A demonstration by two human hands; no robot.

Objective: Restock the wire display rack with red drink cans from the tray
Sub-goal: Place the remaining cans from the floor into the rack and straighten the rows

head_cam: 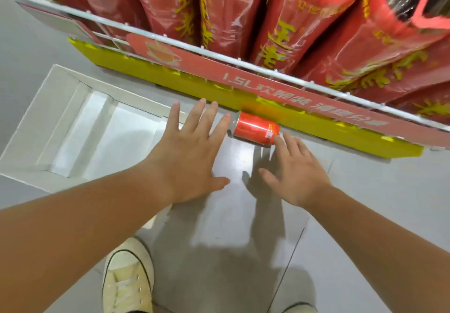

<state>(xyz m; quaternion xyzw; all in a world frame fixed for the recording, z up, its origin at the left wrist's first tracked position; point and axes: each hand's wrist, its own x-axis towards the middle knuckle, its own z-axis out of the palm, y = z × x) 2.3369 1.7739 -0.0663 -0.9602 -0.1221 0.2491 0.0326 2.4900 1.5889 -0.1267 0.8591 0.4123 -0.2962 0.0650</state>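
Observation:
A red drink can (254,129) lies on its side on the grey floor, close against the yellow base (316,127) of the wire display rack (170,38). My left hand (192,151) is spread with straight fingers just left of the can, its index fingertip close to the can's silver end. My right hand (295,169) is spread too, and its fingertip touches the can's right end. Neither hand holds the can. A white cardboard tray (63,108) sits on the floor to the left with no cans visible in it.
Large red bottles with yellow lettering (304,20) fill the rack above, behind a red label strip (280,83). A cream sneaker (127,276) stands on the tiled floor below my arms. Open floor lies to the right.

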